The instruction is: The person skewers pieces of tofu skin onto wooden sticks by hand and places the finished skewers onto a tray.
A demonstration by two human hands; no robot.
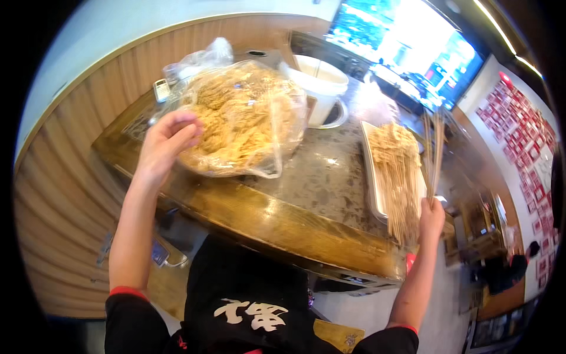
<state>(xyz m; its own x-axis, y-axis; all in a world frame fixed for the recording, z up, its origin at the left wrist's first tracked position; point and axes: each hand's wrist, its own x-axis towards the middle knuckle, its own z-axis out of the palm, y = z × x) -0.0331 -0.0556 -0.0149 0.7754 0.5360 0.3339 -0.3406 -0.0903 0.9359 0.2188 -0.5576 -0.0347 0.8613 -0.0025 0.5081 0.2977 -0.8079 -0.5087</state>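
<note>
In my right hand (431,221) is a bundle of thin wooden skewers (434,152), held upright at the table's right end. Just left of it, a white tray (373,190) carries a pile of skewers (400,199) whose far ends bear a pale yellow food (395,144). My left hand (170,139) hangs at the near left rim of a large bowl lined with clear plastic film. A heap of yellow shredded food (234,115) fills that bowl. The left fingers are slightly curled and nothing shows in them; the film partly covers the food.
Behind the bowl stands a white plastic bucket (320,88) with a handle. A calculator (162,90) and a crumpled clear bag (208,55) lie at the far left. The table's thick wooden edge (265,217) runs before me. A person (504,270) is far right.
</note>
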